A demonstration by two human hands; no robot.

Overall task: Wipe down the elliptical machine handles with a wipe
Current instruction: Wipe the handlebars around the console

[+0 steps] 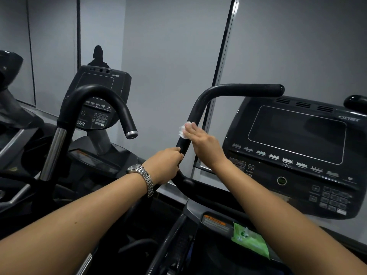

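Here the left hand (165, 165) grips the curved black handle (200, 105), the flat right hand (203, 142) pressing a crumpled wipe (183, 132) against it.

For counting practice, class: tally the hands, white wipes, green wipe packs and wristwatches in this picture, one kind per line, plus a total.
Hands: 2, left hand and right hand
White wipe: 1
Green wipe pack: 1
Wristwatch: 1
Total: 5

Two hands show, the left hand (164, 165) and the right hand (200, 141), with one wipe (183, 130) and one watch (139, 171). Three handles are in sight: the near handle (238, 90), the left handle (95, 91) and a handle tip (355, 102). There are two consoles, the near console (297, 135) and the far console (99, 80), and one pack (250, 242).
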